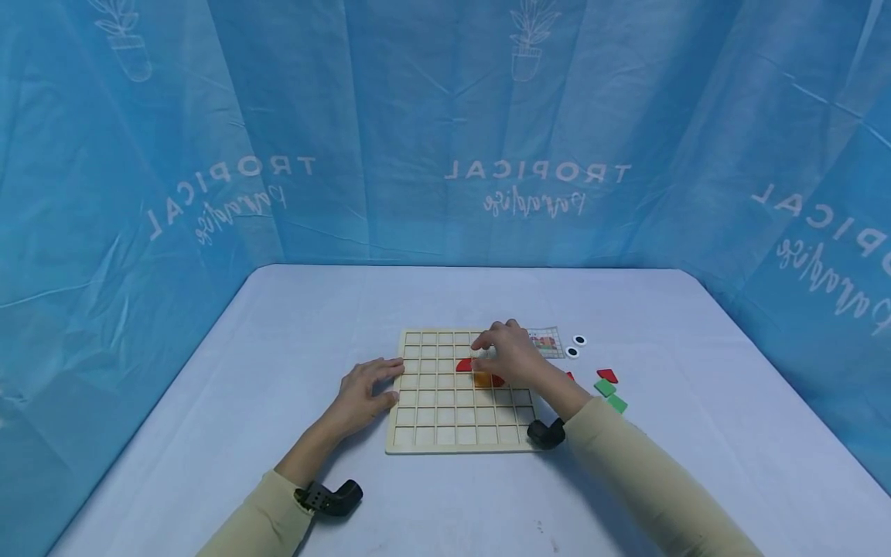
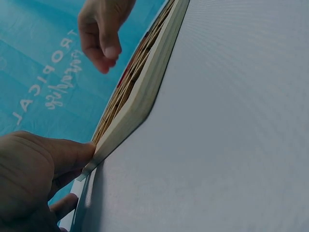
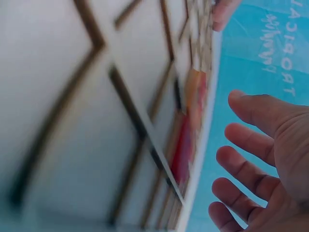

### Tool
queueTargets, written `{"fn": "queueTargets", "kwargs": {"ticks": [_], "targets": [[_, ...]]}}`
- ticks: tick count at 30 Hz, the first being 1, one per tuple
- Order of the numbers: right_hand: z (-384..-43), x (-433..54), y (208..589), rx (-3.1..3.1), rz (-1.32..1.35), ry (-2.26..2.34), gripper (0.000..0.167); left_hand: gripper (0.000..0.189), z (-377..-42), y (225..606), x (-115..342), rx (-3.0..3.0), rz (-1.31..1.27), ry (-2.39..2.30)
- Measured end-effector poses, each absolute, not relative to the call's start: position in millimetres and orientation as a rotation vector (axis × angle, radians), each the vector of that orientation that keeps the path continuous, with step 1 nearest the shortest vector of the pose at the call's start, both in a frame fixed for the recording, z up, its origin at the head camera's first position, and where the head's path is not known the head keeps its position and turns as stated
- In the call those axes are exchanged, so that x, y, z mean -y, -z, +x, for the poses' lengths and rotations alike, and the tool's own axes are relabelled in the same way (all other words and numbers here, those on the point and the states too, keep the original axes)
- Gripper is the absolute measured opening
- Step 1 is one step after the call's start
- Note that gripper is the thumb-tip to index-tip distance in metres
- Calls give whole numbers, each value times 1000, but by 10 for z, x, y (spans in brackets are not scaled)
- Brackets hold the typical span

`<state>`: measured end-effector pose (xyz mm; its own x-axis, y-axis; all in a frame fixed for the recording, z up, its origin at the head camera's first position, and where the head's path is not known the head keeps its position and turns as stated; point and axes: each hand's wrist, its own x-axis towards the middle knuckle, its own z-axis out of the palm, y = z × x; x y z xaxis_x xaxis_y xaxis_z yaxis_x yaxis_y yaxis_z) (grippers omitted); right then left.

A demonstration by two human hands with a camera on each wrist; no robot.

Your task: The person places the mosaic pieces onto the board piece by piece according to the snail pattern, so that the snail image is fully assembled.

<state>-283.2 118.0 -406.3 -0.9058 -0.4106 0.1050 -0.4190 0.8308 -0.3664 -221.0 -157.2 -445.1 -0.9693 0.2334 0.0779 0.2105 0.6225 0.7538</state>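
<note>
A pale wooden grid board lies on the table. My left hand rests at its left side, fingertips on the border; in the left wrist view the thumb touches the board's edge. Over the upper right part of the board hovers my right hand, fingers loosely bent and apart, holding nothing visible. Beneath and beside it, a red piece with a curved side, an orange square and another red piece sit in the grid cells. The right hand covers some cells behind it.
A printed picture card lies right of the board. Beyond it are two white discs with black rings. Further right lie a red piece and green pieces, partly near the right sleeve. A blue curtain surrounds the table.
</note>
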Motion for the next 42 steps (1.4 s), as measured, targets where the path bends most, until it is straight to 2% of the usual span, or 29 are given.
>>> {"fn": "queueTargets", "kwargs": {"ticks": [11,18,26,35,42], "targets": [[-2654,-1904,3848,2924,499,-653,33,48,-2214,4460,1568,-2819,380,-1287],[-2579,-2499,3929,3004,320,-686,37,47,-2212,4469,1563,-2830,368,-1273],[-2550,-3020,4031,3082,274,-740,39,47,-2200,4455,1567,-2824,379,-1284],[-2549,-3343,4180,3108,366,-819,41,47,-2205,4468,1567,-2800,376,-1306],[-2581,-3397,4251,3116,413,-795,43,47,-2200,4470,1578,-2811,398,-1310]]}}
